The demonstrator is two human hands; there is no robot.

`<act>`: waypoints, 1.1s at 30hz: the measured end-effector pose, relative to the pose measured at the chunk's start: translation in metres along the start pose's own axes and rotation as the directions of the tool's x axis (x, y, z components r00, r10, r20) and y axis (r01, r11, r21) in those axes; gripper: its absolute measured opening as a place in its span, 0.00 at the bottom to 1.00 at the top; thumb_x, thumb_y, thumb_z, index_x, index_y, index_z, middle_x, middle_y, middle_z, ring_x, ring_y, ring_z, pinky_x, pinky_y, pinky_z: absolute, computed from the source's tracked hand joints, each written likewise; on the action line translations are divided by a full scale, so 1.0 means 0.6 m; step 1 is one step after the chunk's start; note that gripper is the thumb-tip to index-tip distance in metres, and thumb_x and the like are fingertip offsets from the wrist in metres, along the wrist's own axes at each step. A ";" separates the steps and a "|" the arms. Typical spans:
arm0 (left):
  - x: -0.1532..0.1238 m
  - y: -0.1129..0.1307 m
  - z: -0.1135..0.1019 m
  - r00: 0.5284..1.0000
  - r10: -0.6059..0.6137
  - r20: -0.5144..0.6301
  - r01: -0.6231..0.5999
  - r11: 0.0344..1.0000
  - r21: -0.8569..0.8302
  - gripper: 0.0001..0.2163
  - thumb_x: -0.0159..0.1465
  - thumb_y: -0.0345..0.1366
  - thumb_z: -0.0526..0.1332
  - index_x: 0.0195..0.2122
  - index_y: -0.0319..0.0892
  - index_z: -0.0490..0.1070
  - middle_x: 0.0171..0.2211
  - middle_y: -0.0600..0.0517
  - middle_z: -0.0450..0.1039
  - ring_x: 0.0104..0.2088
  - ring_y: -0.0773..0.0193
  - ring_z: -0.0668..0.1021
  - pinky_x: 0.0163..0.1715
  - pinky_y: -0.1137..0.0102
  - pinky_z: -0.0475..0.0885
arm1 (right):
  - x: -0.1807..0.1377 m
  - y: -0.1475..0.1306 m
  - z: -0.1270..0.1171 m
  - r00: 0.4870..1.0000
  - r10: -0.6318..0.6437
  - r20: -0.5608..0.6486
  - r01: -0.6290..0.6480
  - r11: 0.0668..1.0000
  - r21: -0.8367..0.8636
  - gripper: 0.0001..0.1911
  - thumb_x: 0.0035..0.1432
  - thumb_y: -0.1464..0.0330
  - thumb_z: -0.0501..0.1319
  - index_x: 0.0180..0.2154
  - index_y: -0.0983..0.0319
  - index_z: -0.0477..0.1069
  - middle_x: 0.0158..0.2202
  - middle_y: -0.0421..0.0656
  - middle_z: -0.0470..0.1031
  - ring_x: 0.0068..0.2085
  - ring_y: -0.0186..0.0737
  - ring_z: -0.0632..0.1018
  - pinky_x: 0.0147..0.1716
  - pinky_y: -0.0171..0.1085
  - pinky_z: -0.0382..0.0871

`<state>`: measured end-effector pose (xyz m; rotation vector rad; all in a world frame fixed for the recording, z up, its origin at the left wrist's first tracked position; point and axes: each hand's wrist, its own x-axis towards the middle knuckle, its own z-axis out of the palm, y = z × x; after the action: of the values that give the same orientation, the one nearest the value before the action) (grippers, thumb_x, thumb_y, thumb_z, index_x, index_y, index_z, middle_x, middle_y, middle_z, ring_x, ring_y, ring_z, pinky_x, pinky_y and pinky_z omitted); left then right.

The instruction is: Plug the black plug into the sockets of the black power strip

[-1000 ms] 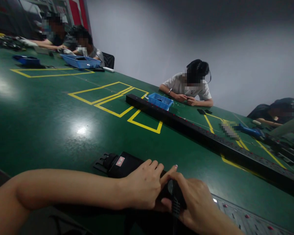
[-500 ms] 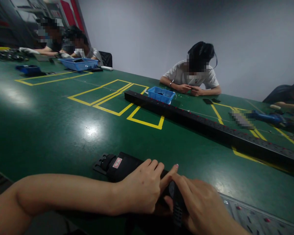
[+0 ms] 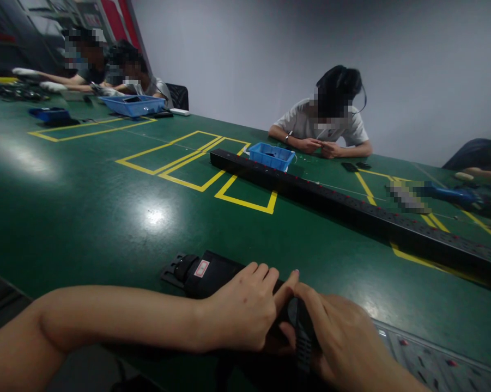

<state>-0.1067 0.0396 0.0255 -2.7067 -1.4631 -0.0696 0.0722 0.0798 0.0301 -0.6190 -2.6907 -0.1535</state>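
Observation:
A long black power strip (image 3: 218, 275) lies at the table's near edge, with a metal end bracket and a small red-and-white label at its left end. My left hand (image 3: 247, 307) is closed over its middle, fingers curled across the top. Beside it, my right hand (image 3: 339, 332) is bent around a black cord (image 3: 303, 345) with a ribbed sleeve, which runs down towards me. The fingers of the two hands meet. Where the cord joins the strip is hidden behind them.
A long black bar with red dots (image 3: 331, 204) crosses the green table (image 3: 106, 228). A similar grey strip (image 3: 425, 354) lies at lower right. Blue trays (image 3: 272, 158) and yellow tape outlines stand farther back. A person sits opposite, with others at both sides.
The whole view has shifted slightly, so my hands and the strip appear a little farther right. My grip looks the same. At far left, a co-worker's gloved hands have moved.

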 end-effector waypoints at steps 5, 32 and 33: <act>0.001 0.000 0.001 1.000 0.009 0.006 -0.009 1.000 0.019 0.35 0.62 0.51 0.47 0.60 0.24 0.49 0.39 0.41 0.67 0.37 0.53 0.69 0.38 0.61 0.64 | -0.003 -0.001 -0.002 0.999 0.010 0.051 -0.010 1.000 0.002 0.11 0.59 0.66 0.48 0.41 0.65 0.60 0.23 0.42 0.72 0.20 0.37 0.72 0.19 0.34 0.59; -0.091 0.097 0.067 0.955 -0.107 -0.277 0.264 0.731 0.629 0.21 0.64 0.41 0.51 0.58 0.42 0.58 0.51 0.47 0.69 0.51 0.54 0.72 0.44 0.62 0.74 | -0.005 -0.002 0.001 1.000 -0.017 -0.017 0.016 0.999 -0.033 0.13 0.60 0.67 0.47 0.43 0.67 0.61 0.24 0.44 0.73 0.22 0.37 0.73 0.20 0.33 0.61; -0.091 0.098 0.069 0.953 -0.074 -0.293 0.252 0.727 0.638 0.20 0.64 0.41 0.50 0.56 0.43 0.60 0.51 0.49 0.69 0.51 0.56 0.71 0.45 0.65 0.74 | -0.005 -0.001 0.001 1.000 -0.019 -0.017 0.018 0.999 -0.033 0.13 0.59 0.68 0.48 0.43 0.67 0.61 0.24 0.44 0.73 0.22 0.37 0.73 0.21 0.33 0.62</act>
<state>-0.0872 -0.0350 -0.0214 -1.9039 -1.3131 0.0943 0.0743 0.0781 0.0282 -0.5998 -2.6832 -0.2074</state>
